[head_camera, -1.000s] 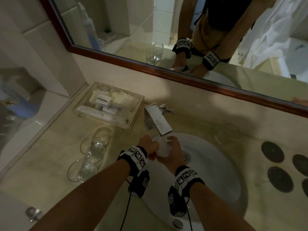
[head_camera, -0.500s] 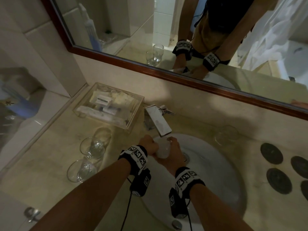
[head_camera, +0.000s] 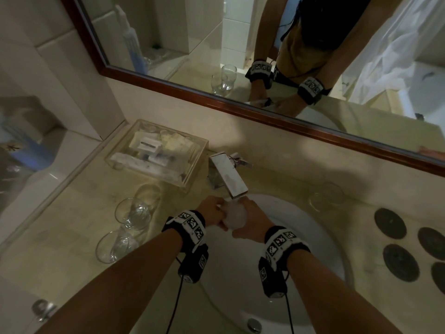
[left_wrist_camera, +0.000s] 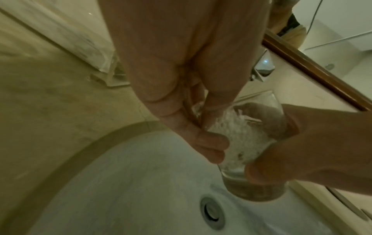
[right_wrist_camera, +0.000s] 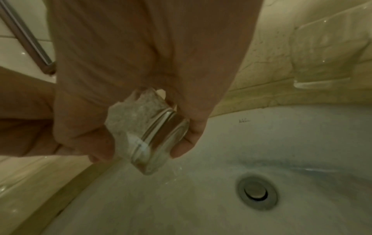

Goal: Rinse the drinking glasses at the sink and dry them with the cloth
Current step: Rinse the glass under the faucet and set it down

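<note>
Both grips clasp the glass (head_camera: 234, 214) under the faucet (head_camera: 228, 175), two glasses (head_camera: 125, 227) standing left

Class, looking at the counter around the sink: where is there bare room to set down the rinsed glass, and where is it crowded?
Free: the counter left of the two glasses, and the strip between sink and dark coasters. Crowded: the corner between the clear tray and tap.

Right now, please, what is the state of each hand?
Left hand: fingers inside the glass, gripping its rim.
Right hand: wrapped around the glass, holding it under the faucet.
</note>
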{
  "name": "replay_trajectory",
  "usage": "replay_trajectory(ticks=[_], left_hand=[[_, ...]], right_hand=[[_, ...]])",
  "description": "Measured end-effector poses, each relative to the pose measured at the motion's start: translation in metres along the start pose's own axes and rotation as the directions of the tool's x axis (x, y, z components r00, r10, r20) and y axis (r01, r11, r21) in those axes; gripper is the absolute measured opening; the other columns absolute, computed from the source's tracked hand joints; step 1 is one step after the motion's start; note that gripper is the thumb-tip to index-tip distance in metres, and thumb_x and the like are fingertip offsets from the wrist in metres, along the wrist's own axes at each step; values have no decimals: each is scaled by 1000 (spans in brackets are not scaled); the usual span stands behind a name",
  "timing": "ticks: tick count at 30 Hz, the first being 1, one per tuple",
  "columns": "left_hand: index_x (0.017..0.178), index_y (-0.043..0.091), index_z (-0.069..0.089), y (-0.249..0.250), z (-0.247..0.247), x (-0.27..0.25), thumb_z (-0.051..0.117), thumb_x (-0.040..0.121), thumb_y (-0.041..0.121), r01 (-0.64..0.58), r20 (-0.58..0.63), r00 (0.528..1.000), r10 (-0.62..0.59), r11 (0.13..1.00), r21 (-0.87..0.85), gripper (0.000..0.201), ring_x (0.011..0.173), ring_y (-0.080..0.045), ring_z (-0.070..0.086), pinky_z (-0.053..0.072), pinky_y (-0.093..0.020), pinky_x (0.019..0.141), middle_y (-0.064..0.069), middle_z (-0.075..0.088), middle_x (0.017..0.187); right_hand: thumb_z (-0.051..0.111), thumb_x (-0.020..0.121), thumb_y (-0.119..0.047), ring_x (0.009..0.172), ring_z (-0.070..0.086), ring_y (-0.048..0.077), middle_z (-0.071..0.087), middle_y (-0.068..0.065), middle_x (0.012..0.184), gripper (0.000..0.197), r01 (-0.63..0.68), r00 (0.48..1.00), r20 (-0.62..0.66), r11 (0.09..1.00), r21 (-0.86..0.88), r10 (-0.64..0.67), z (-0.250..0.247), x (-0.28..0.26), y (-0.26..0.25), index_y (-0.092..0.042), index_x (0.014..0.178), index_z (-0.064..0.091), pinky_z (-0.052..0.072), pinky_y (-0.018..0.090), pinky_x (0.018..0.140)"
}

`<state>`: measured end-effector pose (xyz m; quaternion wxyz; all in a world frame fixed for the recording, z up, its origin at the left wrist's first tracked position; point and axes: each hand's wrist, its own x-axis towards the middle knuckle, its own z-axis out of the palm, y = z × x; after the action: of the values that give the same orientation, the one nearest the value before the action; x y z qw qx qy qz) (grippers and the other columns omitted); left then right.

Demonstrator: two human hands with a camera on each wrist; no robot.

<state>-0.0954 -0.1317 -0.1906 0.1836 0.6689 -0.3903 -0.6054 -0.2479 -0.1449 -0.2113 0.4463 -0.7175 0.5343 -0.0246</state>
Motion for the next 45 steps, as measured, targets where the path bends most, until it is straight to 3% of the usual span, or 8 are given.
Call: replay_trajectory(ticks=[5,11,15,20,28,35,39,45], left_hand=[[80,-11,68,0,-4,6,53,82,-4,-13,-78,997,25,989,149,17,59,-23,70,60,-38,72,-22,71,81],[70,-2,67,-8,-6,21,58,60,16,55,-137,990,-34,987,152,23,78,-31,70,56,-38,72,-21,69,77],[78,-13,68,-11,-5,20,59,69,12,83,-85,993,-80,996,35,28,72,-36,71,59,-49,75,-24,71,74],[81,-10,63,-10,-2,16,52,89,6,86,-33,996,-88,994,-64,21,57,-29,64,60,-44,71,-17,66,69],[90,5,64,-26,1,21,55,93,12,12,39,999,-14,998,55,12,70,-18,56,48,-28,61,-8,63,87],[91,-3,72,-27,-2,20,61,89,13,-172,-15,984,178,968,183,20,72,-6,56,44,-4,59,-2,63,79],[90,0,70,-32,-10,17,63,88,10,-230,1,972,234,958,169,13,81,-12,63,51,-19,79,-13,69,91],[74,3,57,-31,-16,9,55,89,-9,-291,-58,957,285,947,-137,19,55,-3,65,53,-14,62,-12,63,68]], right_hand=[[83,68,-11,95,52,10,49,-5,110,80,-41,994,-94,981,189,60,12,-7,3,-15,133,36,40,10,71],[85,66,-25,96,53,11,51,-4,113,77,-46,940,-316,967,250,126,32,-11,5,-22,127,39,38,14,71],[82,67,-16,98,58,21,54,2,114,76,-94,973,-165,925,368,164,25,-3,3,-17,127,36,53,33,83],[81,72,-30,100,55,17,53,1,121,81,-122,989,-79,990,70,128,3,0,8,-12,134,32,45,26,76],[77,70,-49,124,50,21,49,3,137,98,-161,973,105,934,-319,204,-10,2,17,-18,148,27,43,33,102],[87,60,-33,98,60,22,55,2,112,91,-181,982,52,983,16,180,7,1,23,-17,136,38,55,42,87],[88,63,-24,109,56,24,52,5,123,97,-123,992,-12,985,122,125,15,3,23,-18,140,30,51,38,93],[88,64,-19,109,55,20,51,0,118,85,-77,985,-128,961,265,115,20,8,14,-16,133,38,49,32,90]])
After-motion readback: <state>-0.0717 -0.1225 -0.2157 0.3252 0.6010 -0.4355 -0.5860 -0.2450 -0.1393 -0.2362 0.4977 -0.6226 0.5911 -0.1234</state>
